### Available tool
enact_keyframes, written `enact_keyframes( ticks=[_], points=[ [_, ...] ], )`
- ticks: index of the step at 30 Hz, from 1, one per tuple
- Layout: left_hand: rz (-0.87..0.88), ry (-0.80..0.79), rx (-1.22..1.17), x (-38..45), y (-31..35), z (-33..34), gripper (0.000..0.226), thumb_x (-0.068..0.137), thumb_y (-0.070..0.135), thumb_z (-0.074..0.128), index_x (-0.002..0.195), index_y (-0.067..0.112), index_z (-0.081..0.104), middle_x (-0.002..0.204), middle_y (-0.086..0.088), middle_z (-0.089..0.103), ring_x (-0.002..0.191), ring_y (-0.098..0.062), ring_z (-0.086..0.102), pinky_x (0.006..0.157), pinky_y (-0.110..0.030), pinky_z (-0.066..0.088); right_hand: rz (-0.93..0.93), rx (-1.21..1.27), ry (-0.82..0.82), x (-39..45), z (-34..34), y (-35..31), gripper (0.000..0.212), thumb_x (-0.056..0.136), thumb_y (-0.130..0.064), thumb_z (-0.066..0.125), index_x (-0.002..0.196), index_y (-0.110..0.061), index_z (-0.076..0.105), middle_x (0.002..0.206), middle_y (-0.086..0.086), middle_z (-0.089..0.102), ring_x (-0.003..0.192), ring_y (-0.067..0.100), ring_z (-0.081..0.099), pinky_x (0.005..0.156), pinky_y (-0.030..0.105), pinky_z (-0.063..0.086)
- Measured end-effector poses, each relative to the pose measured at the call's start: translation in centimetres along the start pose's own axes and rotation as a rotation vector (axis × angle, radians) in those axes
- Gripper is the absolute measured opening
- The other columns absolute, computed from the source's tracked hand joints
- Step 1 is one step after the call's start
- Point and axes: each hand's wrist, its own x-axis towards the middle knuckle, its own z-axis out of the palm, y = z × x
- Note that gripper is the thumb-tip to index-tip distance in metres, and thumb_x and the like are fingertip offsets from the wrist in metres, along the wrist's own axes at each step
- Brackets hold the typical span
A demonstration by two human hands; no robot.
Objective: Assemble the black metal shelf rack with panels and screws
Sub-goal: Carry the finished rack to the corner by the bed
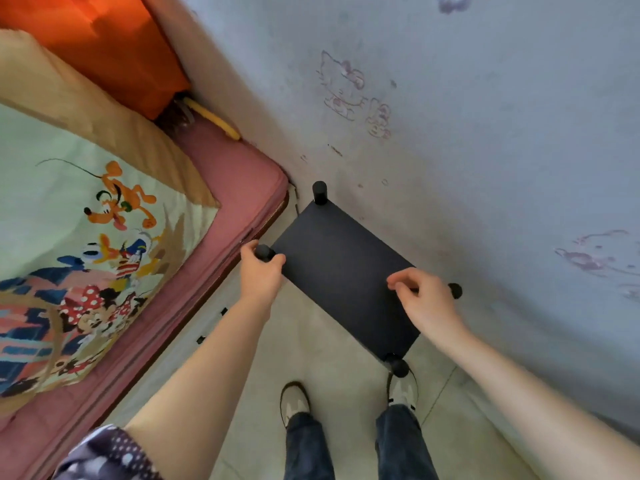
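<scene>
Black metal rack (341, 271) standing on the floor (346, 393), wedged between bed (239, 188) and wall (450, 133), top panel up, four post caps showing. Left hand (260, 271) clenched round the near-left post (264, 252); right hand (424, 299) curled at the right edge, grasp not discernible. Judged stiff, moderately light, smooth-coated and liable to slip. Best held at posts, not panel edges. Wall scuffing possible.
</scene>
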Motion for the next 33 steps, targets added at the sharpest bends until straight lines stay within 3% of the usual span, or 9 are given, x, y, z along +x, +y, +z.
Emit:
enact_keyframes(
  ticks=[3, 8, 11, 13, 16, 19, 22, 27, 33],
  points=[
    [0.116, -0.106, 0.225, 1.1, 0.5, -1.1, 0.06, 0.094, 0.013, 0.066, 0.148, 0.013, 0.039, 0.129, 0.001, 0.047, 0.108, -0.017, 0.047, 0.086, -0.028, 0.036, 0.128, 0.048, 0.103, -2.3, 0.4, 1.1, 0.018, 0.099, -0.012, 0.052, 0.102, -0.018, 0.068, 0.099, -0.004, 0.07, 0.096, 0.013, 0.062, 0.082, 0.024, 0.042],
    [0.2, -0.223, 0.419, 3.2, 1.7, -1.5, 0.058, 0.093, 0.015, 0.07, 0.146, 0.01, 0.047, 0.144, -0.009, 0.055, 0.129, -0.028, 0.053, 0.104, -0.038, 0.042, 0.392, 0.105, 0.219, -4.7, 0.6, 3.6, 0.014, 0.101, -0.022, 0.05, 0.104, -0.012, 0.06, 0.096, 0.003, 0.063, 0.098, 0.03, 0.061, 0.075, 0.034, 0.043],
    [0.199, -0.273, 0.424, 4.3, 2.0, -1.3, 0.058, 0.09, 0.011, 0.073, 0.144, 0.01, 0.051, 0.144, -0.008, 0.055, 0.132, -0.026, 0.053, 0.11, -0.039, 0.042, 0.629, 0.38, 0.17, -4.7, 1.1, 4.2, 0.035, 0.1, -0.033, 0.052, 0.127, -0.012, 0.045, 0.119, 0.008, 0.057, 0.102, 0.03, 0.06, 0.083, 0.048, 0.055],
    [0.224, -0.295, 0.436, 4.8, 1.8, -1.2, 0.053, 0.091, 0.009, 0.072, 0.142, 0.009, 0.054, 0.138, -0.002, 0.059, 0.129, -0.022, 0.054, 0.105, -0.033, 0.042, 0.723, 0.609, 0.106, -4.5, 1.5, 4.1, 0.05, 0.1, -0.037, 0.054, 0.143, -0.022, 0.032, 0.125, 0.008, 0.054, 0.099, 0.031, 0.062, 0.07, 0.047, 0.058],
    [0.261, -0.318, 0.463, 5.2, 1.6, -1.1, 0.046, 0.094, 0.005, 0.066, 0.14, 0.01, 0.057, 0.134, -0.002, 0.061, 0.126, -0.019, 0.054, 0.101, -0.028, 0.038, 0.715, 0.784, 0.036, -3.9, 2.0, 3.9, 0.059, 0.1, -0.028, 0.056, 0.147, -0.042, 0.023, 0.123, 0.004, 0.057, 0.092, 0.032, 0.066, 0.058, 0.045, 0.058],
    [0.284, -0.345, 0.488, 5.6, 1.4, -1.2, 0.049, 0.096, 0.002, 0.062, 0.143, 0.01, 0.053, 0.14, -0.003, 0.059, 0.132, -0.022, 0.052, 0.11, -0.032, 0.037, 0.709, 0.762, 0.022, -3.4, 2.4, 3.8, 0.073, 0.098, -0.005, 0.053, 0.145, -0.051, 0.021, 0.118, 0.001, 0.059, 0.094, 0.033, 0.066, 0.061, 0.048, 0.057],
    [0.275, -0.327, 0.459, 6.0, 1.3, -1.6, 0.05, 0.096, -0.002, 0.059, 0.144, 0.012, 0.053, 0.14, -0.001, 0.059, 0.13, -0.016, 0.051, 0.108, -0.028, 0.036, 0.695, 0.694, -0.013, -3.0, 2.7, 3.3, 0.085, 0.093, 0.01, 0.043, 0.141, -0.057, 0.022, 0.119, 0.0, 0.061, 0.091, 0.032, 0.067, 0.061, 0.046, 0.056],
    [0.205, -0.267, 0.345, 7.2, 1.3, -2.7, 0.051, 0.095, -0.004, 0.058, 0.143, 0.01, 0.053, 0.142, -0.007, 0.058, 0.132, -0.021, 0.053, 0.116, -0.041, 0.039, 0.635, 0.631, 0.007, -1.0, 2.4, 1.7, 0.093, 0.092, 0.014, 0.038, 0.145, -0.06, 0.019, 0.112, 0.003, 0.063, 0.08, 0.029, 0.064, 0.058, 0.041, 0.054],
    [0.202, -0.266, 0.266, 8.3, 2.3, -3.9, 0.05, 0.096, -0.012, 0.053, 0.144, 0.0, 0.048, 0.142, -0.011, 0.055, 0.125, -0.016, 0.053, 0.111, -0.031, 0.038, 0.583, 0.607, 0.009, 1.3, 2.6, -0.1, 0.093, 0.093, 0.016, 0.036, 0.147, -0.057, 0.019, 0.101, 0.006, 0.063, 0.079, 0.027, 0.063, 0.052, 0.038, 0.053]
  ],
)
